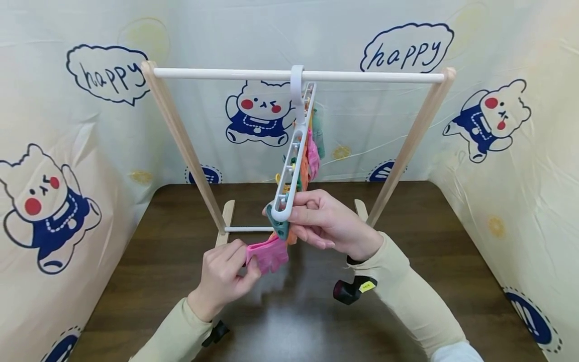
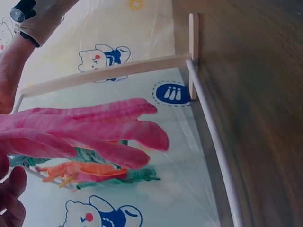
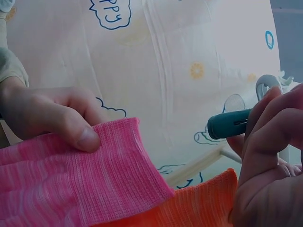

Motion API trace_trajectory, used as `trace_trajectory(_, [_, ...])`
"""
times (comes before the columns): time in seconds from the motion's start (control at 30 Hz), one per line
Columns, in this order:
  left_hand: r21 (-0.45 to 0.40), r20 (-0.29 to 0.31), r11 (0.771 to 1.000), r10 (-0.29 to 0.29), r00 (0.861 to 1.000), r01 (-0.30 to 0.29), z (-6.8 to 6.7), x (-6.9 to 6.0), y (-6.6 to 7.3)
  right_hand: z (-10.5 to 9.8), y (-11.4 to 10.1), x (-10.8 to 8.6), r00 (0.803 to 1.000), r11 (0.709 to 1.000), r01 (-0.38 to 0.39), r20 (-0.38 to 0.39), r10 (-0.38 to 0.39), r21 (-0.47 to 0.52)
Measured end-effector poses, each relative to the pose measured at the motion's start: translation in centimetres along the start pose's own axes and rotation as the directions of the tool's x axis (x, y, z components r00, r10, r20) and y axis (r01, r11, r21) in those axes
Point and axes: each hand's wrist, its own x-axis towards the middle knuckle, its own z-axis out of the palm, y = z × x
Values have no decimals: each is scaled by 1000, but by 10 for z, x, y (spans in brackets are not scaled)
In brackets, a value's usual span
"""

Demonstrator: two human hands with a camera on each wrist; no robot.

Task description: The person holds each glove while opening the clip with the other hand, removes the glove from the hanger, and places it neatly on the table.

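A pink knitted glove [image 1: 270,255] hangs from my left hand [image 1: 225,274], which pinches it at the cuff. In the left wrist view the glove's fingers [image 2: 142,135] dangle loosely. My right hand [image 1: 332,221] grips a green clothespin [image 1: 277,223] at the near end of the white clip hanger [image 1: 298,141]. The right wrist view shows this green clothespin [image 3: 229,124] between thumb and fingers, apart from the pink cuff [image 3: 128,175]. Behind the pink glove is an orange glove [image 3: 199,203], partly hidden by my right hand. More pink, orange and green gloves hang farther along the hanger.
The hanger's hook [image 1: 296,83] sits over the white bar [image 1: 226,74] of a wooden rack, whose legs [image 1: 185,146] stand on a dark wooden table [image 1: 149,281]. A low white rod [image 1: 249,229] joins the legs. Printed cloth [image 1: 190,30] surrounds the table.
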Motion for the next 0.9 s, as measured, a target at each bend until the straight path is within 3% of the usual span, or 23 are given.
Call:
trace_trajectory(0.13, [-5,-10,1000,20,1000,-20,-1,-3,0,-1,0,-3,1000,999,12,7,-13,48])
trace_trajectory(0.37, [-9,20,1000,-4,1000,4,-4,-9,-1,1,-1,-9,999,997,37,-3,-36,65])
trace_trajectory(0.9, [-3,16,1000,-2,1000,2,-11,-17,-6,-6,-7,-33,997,997,52,-55,-55,-56])
